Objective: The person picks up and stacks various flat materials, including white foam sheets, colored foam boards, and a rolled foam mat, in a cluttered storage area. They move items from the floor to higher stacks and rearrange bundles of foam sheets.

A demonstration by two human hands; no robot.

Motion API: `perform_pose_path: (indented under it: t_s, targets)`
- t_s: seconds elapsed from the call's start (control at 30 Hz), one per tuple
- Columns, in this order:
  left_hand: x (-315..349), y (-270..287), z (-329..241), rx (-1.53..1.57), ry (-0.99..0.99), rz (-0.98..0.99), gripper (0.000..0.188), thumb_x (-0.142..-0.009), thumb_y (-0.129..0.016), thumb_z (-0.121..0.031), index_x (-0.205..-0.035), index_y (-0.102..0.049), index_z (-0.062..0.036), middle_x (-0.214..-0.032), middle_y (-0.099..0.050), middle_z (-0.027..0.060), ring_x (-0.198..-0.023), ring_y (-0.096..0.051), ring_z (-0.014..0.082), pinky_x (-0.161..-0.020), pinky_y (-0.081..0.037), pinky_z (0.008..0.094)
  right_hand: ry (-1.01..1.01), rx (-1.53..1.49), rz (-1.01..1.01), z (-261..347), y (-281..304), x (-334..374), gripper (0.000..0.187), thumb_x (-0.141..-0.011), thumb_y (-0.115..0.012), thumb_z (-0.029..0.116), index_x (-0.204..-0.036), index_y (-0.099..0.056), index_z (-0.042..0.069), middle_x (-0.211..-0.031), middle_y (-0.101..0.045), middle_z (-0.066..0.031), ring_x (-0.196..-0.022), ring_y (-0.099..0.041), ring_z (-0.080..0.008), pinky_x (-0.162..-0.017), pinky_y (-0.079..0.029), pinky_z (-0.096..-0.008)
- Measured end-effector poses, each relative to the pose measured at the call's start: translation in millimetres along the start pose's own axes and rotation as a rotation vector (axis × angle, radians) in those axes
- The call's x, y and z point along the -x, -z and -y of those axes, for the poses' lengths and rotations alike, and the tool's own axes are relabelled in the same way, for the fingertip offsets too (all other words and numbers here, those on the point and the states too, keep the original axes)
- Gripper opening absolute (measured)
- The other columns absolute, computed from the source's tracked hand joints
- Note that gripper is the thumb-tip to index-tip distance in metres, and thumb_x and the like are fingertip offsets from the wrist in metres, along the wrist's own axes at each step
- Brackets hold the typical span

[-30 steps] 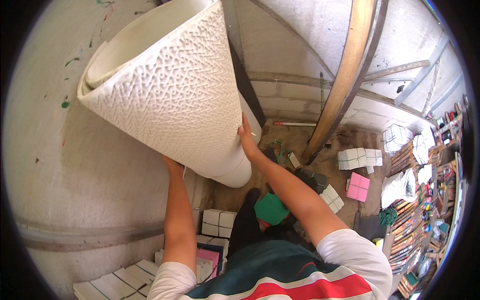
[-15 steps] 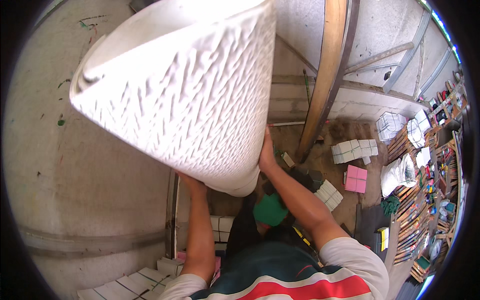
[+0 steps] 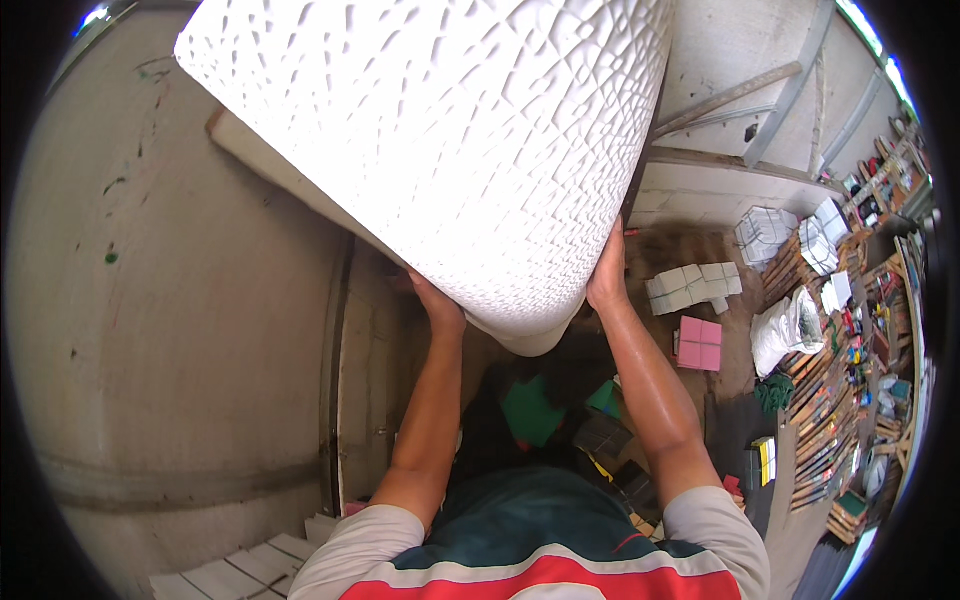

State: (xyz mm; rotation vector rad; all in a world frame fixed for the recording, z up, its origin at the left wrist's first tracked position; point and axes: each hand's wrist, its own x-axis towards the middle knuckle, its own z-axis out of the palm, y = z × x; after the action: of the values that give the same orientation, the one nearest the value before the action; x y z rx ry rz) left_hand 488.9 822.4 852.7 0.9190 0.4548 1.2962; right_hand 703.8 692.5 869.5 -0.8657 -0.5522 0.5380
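A large white sheet with a raised, net-like texture is raised in front of me, bent into a curve. Its lower end narrows to a rounded fold between my arms, and its top runs out of the picture. My left hand grips its lower left edge, with most fingers hidden behind it. On the opposite edge, my right hand is closed round the side, its fingers partly out of sight. Both arms are stretched forward.
A tall beige panel stands along the left. To the right on the floor are tied white bundles, a pink bundle and a white sack. Beyond them lie rows of stacked, coloured-edged pieces. White stacks sit at lower left.
Both hands have shifted right and farther out with the sheet. Its textured face has turned more toward me, the rolled opening at the top no longer shows, and the wooden post is now mostly covered.
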Motion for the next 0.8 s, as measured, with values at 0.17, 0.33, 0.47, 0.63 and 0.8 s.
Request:
perform_pose_path:
  t_s: [0.17, 0.33, 0.47, 0.63, 0.8]
  targets:
    - [-69, 6, 69, -0.002, -0.025, 0.101, 0.080, -0.110, -0.026, -0.063, -0.164, -0.022, -0.0038, -0.163, -0.032, 0.0153, -0.149, -0.034, 0.0273, -0.123, -0.027, 0.0443, 0.030, 0.022, -0.014, -13, 22, -65, 0.066, -0.113, -0.032, 0.047, -0.160, -0.033, 0.001, -0.163, -0.037, -0.0144, -0.149, -0.036, -0.0262, -0.124, -0.026, -0.0406]
    - [-146, -13, 120, -0.126, -0.078, 0.160, 0.083, -0.109, -0.026, -0.064, -0.162, -0.022, -0.0002, -0.160, -0.034, 0.0175, -0.148, -0.034, 0.0297, -0.122, -0.028, 0.0451, 0.001, 0.045, -0.130, -32, 34, -138, 0.063, -0.114, -0.032, 0.045, -0.160, -0.034, 0.003, -0.162, -0.039, -0.0143, -0.149, -0.036, -0.0257, -0.124, -0.027, -0.0399]
    - [-203, -24, 138, -0.205, -0.088, 0.217, 0.088, -0.107, -0.028, -0.068, -0.162, -0.022, 0.0005, -0.161, -0.033, 0.0177, -0.148, -0.034, 0.0303, -0.122, -0.027, 0.0460, -0.024, 0.073, -0.155, -53, 37, -190, 0.067, -0.112, -0.034, 0.053, -0.159, -0.036, 0.006, -0.158, -0.046, -0.0087, -0.142, -0.045, -0.0230, -0.120, -0.033, -0.0379]
    - [-239, -17, 160, -0.388, -0.006, 0.268, 0.098, -0.102, -0.036, -0.074, -0.164, -0.016, -0.0006, -0.167, -0.025, 0.0189, -0.153, -0.027, 0.0325, -0.124, -0.023, 0.0471, -0.268, 0.192, -0.203, -100, 52, -232, 0.071, -0.112, -0.025, 0.056, -0.167, -0.021, 0.011, -0.171, -0.026, -0.0120, -0.155, -0.026, -0.0277, -0.127, -0.017, -0.0390]
    - [-268, -21, 175, -0.408, 0.017, 0.464, 0.105, -0.099, -0.059, -0.062, -0.166, -0.007, -0.0007, -0.171, -0.016, 0.0203, -0.157, -0.018, 0.0355, -0.127, -0.016, 0.0485, -0.323, 0.271, -0.322, -114, 54, -272, 0.088, -0.108, -0.025, 0.069, -0.166, -0.020, 0.003, -0.172, -0.024, -0.0113, -0.157, -0.023, -0.0270, -0.127, -0.017, -0.0396]
